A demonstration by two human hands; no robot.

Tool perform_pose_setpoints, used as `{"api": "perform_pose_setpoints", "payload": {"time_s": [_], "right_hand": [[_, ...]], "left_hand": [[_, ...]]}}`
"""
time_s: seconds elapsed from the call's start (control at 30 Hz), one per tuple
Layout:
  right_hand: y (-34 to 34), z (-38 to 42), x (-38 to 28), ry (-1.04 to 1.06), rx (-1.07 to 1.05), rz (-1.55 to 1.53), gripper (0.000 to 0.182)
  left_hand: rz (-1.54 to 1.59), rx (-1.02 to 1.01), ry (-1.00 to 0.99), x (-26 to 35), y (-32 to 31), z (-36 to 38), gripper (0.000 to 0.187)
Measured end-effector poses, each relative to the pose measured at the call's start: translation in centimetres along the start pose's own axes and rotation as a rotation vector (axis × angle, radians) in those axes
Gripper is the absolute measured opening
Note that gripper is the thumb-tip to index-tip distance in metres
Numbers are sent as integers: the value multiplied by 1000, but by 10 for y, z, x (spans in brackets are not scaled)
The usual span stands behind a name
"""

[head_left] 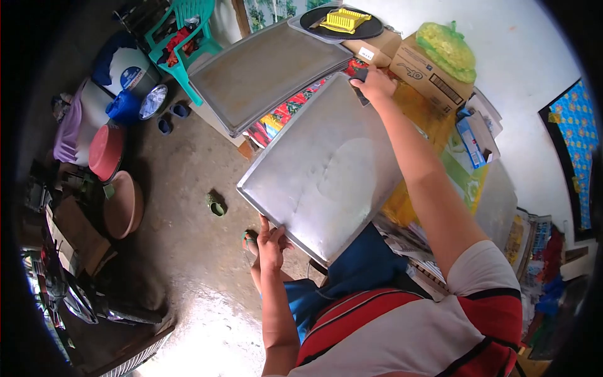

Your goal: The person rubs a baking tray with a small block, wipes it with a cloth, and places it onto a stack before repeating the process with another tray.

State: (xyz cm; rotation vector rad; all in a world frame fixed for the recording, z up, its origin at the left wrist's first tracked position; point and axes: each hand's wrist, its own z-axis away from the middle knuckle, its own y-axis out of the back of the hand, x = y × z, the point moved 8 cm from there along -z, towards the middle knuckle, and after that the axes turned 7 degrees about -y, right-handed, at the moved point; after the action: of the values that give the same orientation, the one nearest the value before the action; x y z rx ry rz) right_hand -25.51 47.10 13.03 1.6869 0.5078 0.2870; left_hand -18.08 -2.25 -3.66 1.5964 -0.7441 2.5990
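A large silver metal baking tray (301,169) lies tilted across the table's near side, its near corner by my lap. My left hand (272,245) grips the tray's left rim from below, fingers partly hidden under it. At the tray's far corner, my right hand (377,85) is closed on a dark, flat, rectangular scraper-like piece (360,90), which rests against the tray's surface. Its exact kind I cannot make out. A second, browner baking tray (270,72) lies beyond, to the left.
Cardboard boxes (427,72), one topped by a yellow-green bag (447,50), stand at the wall. A yellow basket (345,21) sits on a black round tray (308,19). On the floor are a green clog (217,204) and basins (123,204); a green chair (191,44) stands behind.
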Motion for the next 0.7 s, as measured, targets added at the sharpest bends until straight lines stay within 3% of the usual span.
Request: {"api": "perform_pose_setpoints", "payload": {"time_s": [0.1, 0.23, 0.5, 0.7], "right_hand": [[-9, 14, -31, 119, -46, -29, 75], [-19, 66, -72, 292, 35, -39, 67], [-25, 161, -119, 455, 24, -100, 61], [-31, 286, -171, 601, -103, -268, 62]], "left_hand": [[10, -19, -1, -1, 4, 0, 77], [33, -20, 11, 2, 1, 3, 73], [12, -29, 5, 15, -5, 9, 78], [20, -54, -19, 7, -8, 1, 80]]}}
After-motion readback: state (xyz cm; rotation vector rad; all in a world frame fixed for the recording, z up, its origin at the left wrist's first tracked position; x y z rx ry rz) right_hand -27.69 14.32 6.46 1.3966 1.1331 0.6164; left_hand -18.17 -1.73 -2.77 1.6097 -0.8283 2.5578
